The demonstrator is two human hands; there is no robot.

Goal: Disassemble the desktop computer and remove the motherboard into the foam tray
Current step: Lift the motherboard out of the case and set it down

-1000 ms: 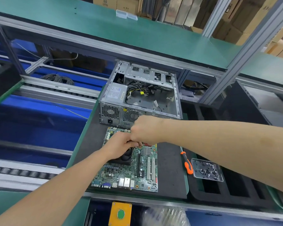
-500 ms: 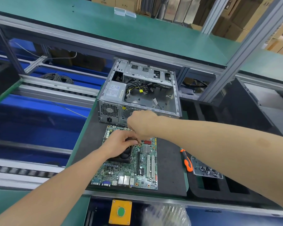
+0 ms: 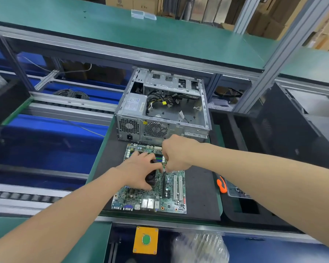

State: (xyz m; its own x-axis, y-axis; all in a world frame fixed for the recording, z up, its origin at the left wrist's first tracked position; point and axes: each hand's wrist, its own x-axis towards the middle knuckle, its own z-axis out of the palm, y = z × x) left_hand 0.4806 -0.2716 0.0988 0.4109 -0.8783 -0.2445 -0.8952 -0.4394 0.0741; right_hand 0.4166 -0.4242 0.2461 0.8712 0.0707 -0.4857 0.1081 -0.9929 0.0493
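Observation:
The green motherboard (image 3: 152, 198) lies flat on a black mat (image 3: 199, 196), just in front of the open grey computer case (image 3: 160, 128). My left hand (image 3: 139, 169) rests on the board's black CPU cooler (image 3: 151, 180), with fingers and thumb curled round it. My right hand (image 3: 176, 154) reaches in from the right with its fingers curled downward, and it pinches a thin small part at the cooler's right edge. What that part is stays hidden under the fingers. The black foam tray (image 3: 235, 213) sits to the right of the mat.
An orange-handled screwdriver (image 3: 221, 185) and a clear screw tray (image 3: 237, 193) lie on the foam tray, partly under my right forearm. A black case panel (image 3: 292, 133) stands at right. Near the front edge are a yellow button box (image 3: 145, 240) and a plastic bag (image 3: 199, 247).
My right hand has dropped from over the board's far edge to the cooler's right side. My left hand stays on the cooler, its grip slightly shifted.

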